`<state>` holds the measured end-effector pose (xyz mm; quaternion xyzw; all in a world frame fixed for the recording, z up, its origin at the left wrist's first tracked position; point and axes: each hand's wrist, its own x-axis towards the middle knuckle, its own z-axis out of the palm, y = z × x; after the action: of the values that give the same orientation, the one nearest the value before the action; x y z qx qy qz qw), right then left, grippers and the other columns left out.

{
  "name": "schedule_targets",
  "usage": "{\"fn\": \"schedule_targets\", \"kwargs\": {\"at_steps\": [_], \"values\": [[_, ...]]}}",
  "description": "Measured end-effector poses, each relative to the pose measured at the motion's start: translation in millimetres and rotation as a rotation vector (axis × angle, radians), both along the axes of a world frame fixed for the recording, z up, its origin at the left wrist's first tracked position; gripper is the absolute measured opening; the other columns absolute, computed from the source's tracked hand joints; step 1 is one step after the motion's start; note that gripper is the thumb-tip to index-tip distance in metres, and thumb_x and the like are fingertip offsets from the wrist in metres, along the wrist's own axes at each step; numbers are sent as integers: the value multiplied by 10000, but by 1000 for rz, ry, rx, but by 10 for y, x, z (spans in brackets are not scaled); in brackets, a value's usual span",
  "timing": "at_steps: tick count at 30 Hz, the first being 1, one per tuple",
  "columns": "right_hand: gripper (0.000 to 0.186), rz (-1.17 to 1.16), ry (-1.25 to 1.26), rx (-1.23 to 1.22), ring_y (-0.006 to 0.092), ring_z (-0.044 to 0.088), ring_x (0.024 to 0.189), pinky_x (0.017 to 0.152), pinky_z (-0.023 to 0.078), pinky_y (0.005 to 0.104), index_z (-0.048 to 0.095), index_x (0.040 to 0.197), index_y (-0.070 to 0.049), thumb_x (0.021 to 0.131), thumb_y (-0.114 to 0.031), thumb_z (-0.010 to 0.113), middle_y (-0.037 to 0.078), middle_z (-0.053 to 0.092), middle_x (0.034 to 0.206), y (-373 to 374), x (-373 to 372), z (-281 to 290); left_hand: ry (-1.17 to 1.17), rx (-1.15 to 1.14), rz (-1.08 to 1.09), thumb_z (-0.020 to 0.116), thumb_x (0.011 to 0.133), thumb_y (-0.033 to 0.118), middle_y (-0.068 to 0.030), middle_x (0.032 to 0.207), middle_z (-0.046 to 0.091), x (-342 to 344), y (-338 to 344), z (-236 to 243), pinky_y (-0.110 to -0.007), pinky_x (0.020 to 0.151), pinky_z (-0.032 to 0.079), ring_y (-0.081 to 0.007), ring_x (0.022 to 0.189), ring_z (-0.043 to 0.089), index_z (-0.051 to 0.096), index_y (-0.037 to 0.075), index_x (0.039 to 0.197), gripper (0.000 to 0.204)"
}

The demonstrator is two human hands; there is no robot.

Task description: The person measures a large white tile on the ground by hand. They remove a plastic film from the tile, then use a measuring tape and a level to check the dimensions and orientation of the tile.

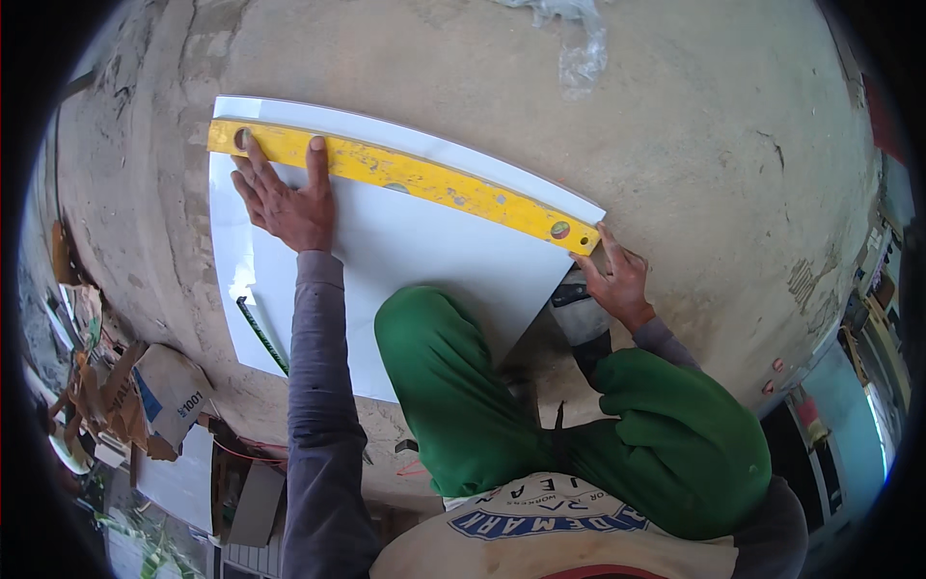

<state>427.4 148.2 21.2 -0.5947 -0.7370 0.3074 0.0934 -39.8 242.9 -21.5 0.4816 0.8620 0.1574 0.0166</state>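
A long yellow spirit level (424, 183), scuffed and worn, lies across a white sheet (386, 251) on the ground, close to the sheet's far edge. With fingers spread, my left hand (294, 207) presses down near the level's left end, by its round hole. At the other end, my right hand (617, 280) grips the level's tip between thumb and fingers, beside the sheet's right corner. A thin dark strip with green on it (262, 335) rests on the sheet left of my left forearm; its kind is unclear. My green-trousered knee (424, 333) covers part of the sheet's near side.
Crumpled clear plastic (582, 53) lies on the concrete floor (714, 125) at the far side. Torn cardboard (159, 396) and board offcuts (178, 478) are piled at the left. My shoe (579, 314) stands by the sheet's right edge.
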Motion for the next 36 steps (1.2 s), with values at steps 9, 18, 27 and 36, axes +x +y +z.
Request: {"fn": "schedule_targets", "kwargs": {"at_steps": [9, 18, 27, 36], "values": [[648, -32, -7, -63, 285, 749, 661, 621, 574, 381, 608, 1407, 102, 855, -82, 893, 229, 764, 925, -43, -71, 37, -25, -80, 78, 702, 864, 775, -236, 1744, 288, -30, -22, 89, -537, 1303, 114, -419, 1644, 155, 333, 158, 1695, 1099], [667, -9, -6, 17, 184, 540, 491, 512, 452, 349, 626, 1388, 112, 835, -121, 916, 132, 669, 727, -71, 21, -18, -48, -106, 72, 698, 894, 733, -248, 1735, 296, 27, 4, 157, -547, 1304, 135, -432, 1642, 160, 326, 151, 1692, 1056], [676, -6, 11, 65, 163, 470, 467, 490, 404, 337, 627, 1393, 108, 829, -125, 920, 83, 574, 637, -39, -13, -37, -63, -93, 71, 690, 877, 772, -237, 1753, 265, 17, 26, 128, -547, 1294, 142, -427, 1643, 160, 346, 138, 1692, 1088], [666, 1, 17, 84, 165, 474, 456, 486, 409, 339, 636, 1386, 109, 838, -147, 914, 89, 568, 615, -41, -7, -45, -134, -37, 46, 737, 895, 693, -219, 1776, 205, 17, 12, 105, -588, 1301, 147, -421, 1647, 167, 385, 113, 1671, 1031]]}}
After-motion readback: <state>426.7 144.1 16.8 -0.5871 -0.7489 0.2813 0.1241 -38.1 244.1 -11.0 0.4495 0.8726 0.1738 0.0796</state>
